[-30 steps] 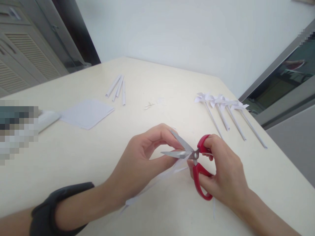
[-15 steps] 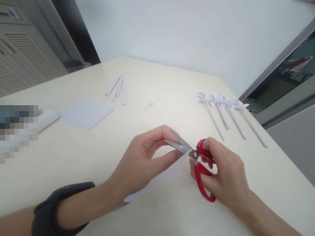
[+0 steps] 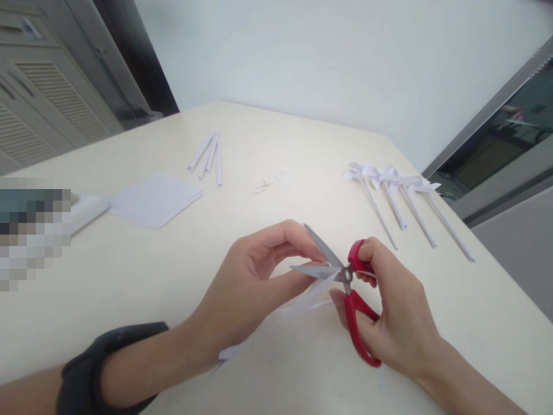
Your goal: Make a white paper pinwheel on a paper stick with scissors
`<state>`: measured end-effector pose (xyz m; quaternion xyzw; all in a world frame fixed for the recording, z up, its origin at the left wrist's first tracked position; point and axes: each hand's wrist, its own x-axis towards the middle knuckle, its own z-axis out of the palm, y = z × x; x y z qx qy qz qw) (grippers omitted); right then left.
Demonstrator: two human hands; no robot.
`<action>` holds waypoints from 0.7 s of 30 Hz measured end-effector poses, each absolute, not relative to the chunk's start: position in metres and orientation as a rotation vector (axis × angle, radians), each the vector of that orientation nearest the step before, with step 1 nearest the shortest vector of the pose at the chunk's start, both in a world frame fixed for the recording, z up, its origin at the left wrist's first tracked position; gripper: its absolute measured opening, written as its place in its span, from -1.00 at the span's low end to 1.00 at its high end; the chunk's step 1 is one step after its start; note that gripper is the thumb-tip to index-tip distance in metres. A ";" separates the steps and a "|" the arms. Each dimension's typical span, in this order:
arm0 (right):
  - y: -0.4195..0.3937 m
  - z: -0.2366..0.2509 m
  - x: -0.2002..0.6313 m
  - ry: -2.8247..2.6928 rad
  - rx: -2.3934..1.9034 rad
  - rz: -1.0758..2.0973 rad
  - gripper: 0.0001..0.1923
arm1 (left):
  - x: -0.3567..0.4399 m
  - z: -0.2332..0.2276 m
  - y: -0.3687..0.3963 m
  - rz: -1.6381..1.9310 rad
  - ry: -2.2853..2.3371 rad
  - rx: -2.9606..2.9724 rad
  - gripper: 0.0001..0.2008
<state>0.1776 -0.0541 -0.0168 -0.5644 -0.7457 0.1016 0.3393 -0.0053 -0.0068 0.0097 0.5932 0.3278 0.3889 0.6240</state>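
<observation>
My right hand grips red-handled scissors by both loops. Their blades stand apart and point left, with an edge of thin white paper between them near the pivot. My left hand pinches that paper between thumb and fingers, right beside the blades. Part of the sheet is hidden behind the left palm and wrist; a corner shows below the wrist. A black band is on my left wrist.
Several paper pinwheels on rolled sticks lie at the right. Rolled paper tubes rest at the back left, near stacked white sheets. Small paper scraps are mid-table. A wall borders the table's far edge.
The scissor blades have spread wider, and the lower handle has swung down. Both hands stay nearly in place, with the paper still in the left one.
</observation>
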 end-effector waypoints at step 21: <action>-0.056 -0.014 0.177 -1.989 -1.484 -0.084 -0.66 | -0.006 0.006 -0.007 0.896 0.805 1.349 -0.91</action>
